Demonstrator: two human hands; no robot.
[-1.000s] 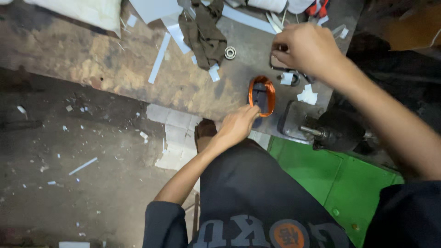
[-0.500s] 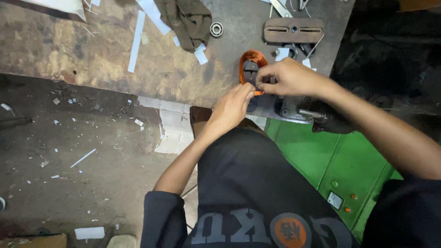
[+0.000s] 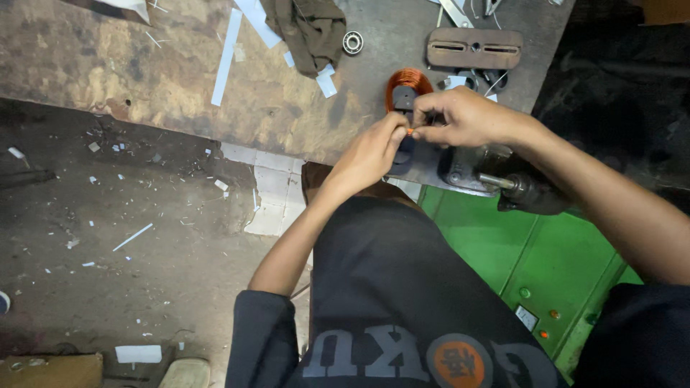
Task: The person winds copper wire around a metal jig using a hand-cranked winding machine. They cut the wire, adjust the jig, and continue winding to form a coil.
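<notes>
Far to your left, the dark floor is littered with white scraps, and a pale paper sheet hangs off the near edge of the worn surface. On that surface a long white strip lies slanted, with a crumpled brown rag further along and a small steel bearing just beside the rag.

Your left hand comes up from below, its fingers pinched shut on a thin orange wire end at the lower part of the copper wire coil. The coil is wound around a dark core and rests near the surface's front edge, just above both hands and partly hidden by them.

Your right hand meets the left fingertip to fingertip, its grip clenched on the same wire end. Beyond it a rusty slotted metal plate lies flat. Below your right wrist a grey metal machine with a protruding shaft sits at the surface's edge, above a green cabinet.
</notes>
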